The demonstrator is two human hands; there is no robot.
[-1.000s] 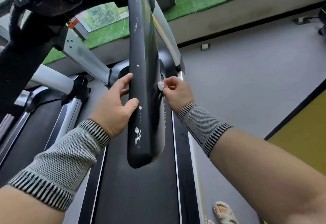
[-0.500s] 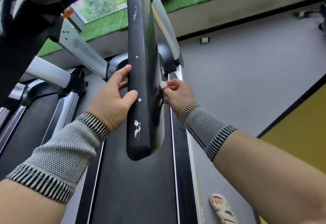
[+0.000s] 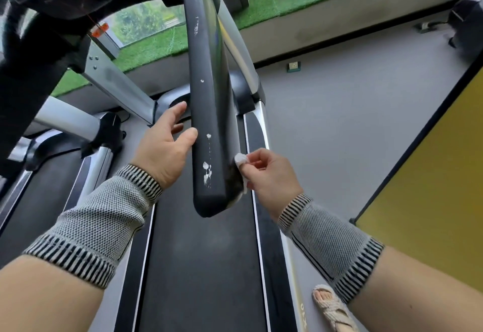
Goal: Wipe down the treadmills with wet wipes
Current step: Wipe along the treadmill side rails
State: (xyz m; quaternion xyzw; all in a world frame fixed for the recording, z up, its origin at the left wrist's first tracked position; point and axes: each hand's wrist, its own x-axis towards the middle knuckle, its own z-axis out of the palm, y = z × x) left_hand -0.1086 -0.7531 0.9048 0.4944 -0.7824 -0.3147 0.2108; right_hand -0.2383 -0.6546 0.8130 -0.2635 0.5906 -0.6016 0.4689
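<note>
- Treadmill handrail (image 3: 209, 112): left hand (image 3: 163, 148) loosely steadies it, fingers relaxed;
- right hand (image 3: 269, 175) pinches the wet wipe (image 3: 241, 160); best pressed flat, stroking toward the rail's end.

— What do we see on the long black padded treadmill handrail (image 3: 209, 112)?

— White scuffs near its lower end. Our left hand (image 3: 163, 148) rests against its left side, thumb on the padding.

— And our right hand (image 3: 269, 175)?

— It pinches a small crumpled white wet wipe (image 3: 241, 160) against the handrail's right edge, above the dark treadmill belt (image 3: 201, 266).
</note>
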